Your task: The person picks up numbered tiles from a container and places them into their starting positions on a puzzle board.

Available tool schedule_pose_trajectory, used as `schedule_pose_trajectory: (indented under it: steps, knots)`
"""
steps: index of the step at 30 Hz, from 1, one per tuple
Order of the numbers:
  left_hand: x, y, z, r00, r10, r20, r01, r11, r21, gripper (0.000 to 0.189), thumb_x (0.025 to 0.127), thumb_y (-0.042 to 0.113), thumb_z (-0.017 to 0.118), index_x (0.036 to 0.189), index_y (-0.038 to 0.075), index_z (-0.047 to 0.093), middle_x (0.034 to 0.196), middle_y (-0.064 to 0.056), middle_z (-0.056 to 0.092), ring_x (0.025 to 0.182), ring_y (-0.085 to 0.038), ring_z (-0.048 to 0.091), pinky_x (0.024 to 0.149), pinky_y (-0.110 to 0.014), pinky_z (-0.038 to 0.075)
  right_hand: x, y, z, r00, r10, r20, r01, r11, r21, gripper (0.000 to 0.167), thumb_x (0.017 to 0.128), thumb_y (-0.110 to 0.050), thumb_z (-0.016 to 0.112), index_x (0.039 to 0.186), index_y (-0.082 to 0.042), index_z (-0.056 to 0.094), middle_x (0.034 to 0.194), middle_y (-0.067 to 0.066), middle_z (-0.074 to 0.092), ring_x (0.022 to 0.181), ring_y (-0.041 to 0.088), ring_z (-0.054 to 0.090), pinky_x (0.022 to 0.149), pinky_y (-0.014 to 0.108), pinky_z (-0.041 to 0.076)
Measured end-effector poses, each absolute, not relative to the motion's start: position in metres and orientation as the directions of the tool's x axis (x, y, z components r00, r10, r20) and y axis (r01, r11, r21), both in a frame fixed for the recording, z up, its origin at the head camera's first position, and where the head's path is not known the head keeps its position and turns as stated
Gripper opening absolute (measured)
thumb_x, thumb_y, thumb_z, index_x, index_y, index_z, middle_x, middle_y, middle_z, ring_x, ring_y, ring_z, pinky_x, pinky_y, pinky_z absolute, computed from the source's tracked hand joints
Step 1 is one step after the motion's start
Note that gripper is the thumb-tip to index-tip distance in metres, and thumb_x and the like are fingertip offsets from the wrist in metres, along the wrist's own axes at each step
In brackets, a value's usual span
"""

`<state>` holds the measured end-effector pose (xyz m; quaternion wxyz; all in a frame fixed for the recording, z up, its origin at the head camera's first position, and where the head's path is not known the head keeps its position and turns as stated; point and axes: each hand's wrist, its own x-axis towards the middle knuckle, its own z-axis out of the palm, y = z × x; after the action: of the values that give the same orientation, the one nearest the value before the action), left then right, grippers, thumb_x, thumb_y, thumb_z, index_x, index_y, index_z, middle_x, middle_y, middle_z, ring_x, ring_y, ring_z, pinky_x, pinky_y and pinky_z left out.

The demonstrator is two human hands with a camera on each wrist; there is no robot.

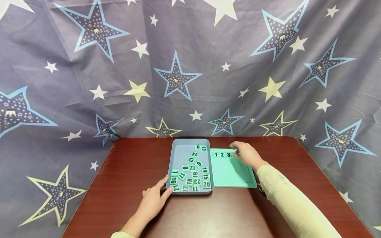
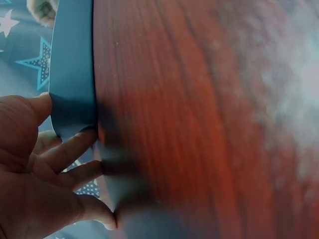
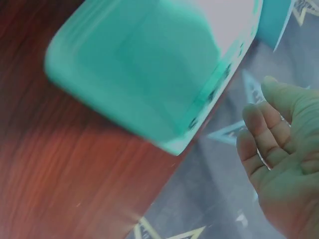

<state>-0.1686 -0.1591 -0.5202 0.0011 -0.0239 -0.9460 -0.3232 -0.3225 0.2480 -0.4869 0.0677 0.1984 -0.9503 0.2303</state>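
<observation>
My left hand rests at the near left corner of a blue-grey tray, its thumb at the rim and fingers spread along the outer wall. In the left wrist view, fingertips meet the foot of that wall. Loose green number tiles lie scattered inside, some turned sideways or upside down. To the right is a mint-green board with tiles 1, 2 and 3 along its top row. Over that row's right end hovers my right hand, fingers loosely bent, nothing visible between them in the right wrist view.
Both trays sit side by side on a reddish-brown wooden table. A grey curtain printed with stars hangs right behind the table's far edge. The tray's raised wall stands between the loose tiles and the board.
</observation>
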Motion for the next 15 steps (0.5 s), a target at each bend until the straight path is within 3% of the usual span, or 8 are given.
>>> schedule_pose_trajectory:
  steps: [6, 10, 15]
  knots:
    - [-0.172, -0.159, -0.515, -0.998, 0.065, -0.004, 0.049, 0.788, 0.614, 0.056, 0.106, 0.037, 0.068, 0.158, 0.019, 0.056, 0.145, -0.019, 0.068, 0.130, -0.060, 0.059, 0.108, -0.089, 0.027, -0.315, 0.217, -0.480, -0.848, -0.439, 0.298, -0.528, 0.753, -0.394, 0.029, 0.093, -0.003, 0.081, 0.121, 0.000, 0.072, 0.109, 0.017, 0.077, 0.095, 0.030, 0.078, 0.087, 0.047, 0.063]
    - [-0.175, -0.162, -0.513, -0.997, 0.080, -0.012, 0.056, 0.788, 0.613, 0.056, 0.105, 0.036, 0.069, 0.157, 0.019, 0.056, 0.140, -0.016, 0.072, 0.130, -0.058, 0.060, 0.107, -0.089, 0.029, -0.307, 0.187, -0.474, -0.833, -0.464, 0.302, -0.551, 0.747, -0.372, 0.029, 0.093, -0.009, 0.083, 0.120, -0.002, 0.073, 0.109, 0.013, 0.079, 0.101, 0.029, 0.078, 0.091, 0.047, 0.062]
    - [-0.175, -0.162, -0.513, -0.996, 0.082, -0.021, 0.052, 0.786, 0.616, 0.057, 0.105, 0.036, 0.070, 0.157, 0.018, 0.056, 0.134, -0.014, 0.076, 0.129, -0.058, 0.060, 0.107, -0.089, 0.029, -0.303, 0.140, -0.475, -0.831, -0.498, 0.248, -0.550, 0.803, -0.230, 0.033, 0.095, -0.025, 0.084, 0.122, -0.009, 0.075, 0.110, 0.006, 0.082, 0.104, 0.031, 0.075, 0.099, 0.049, 0.055]
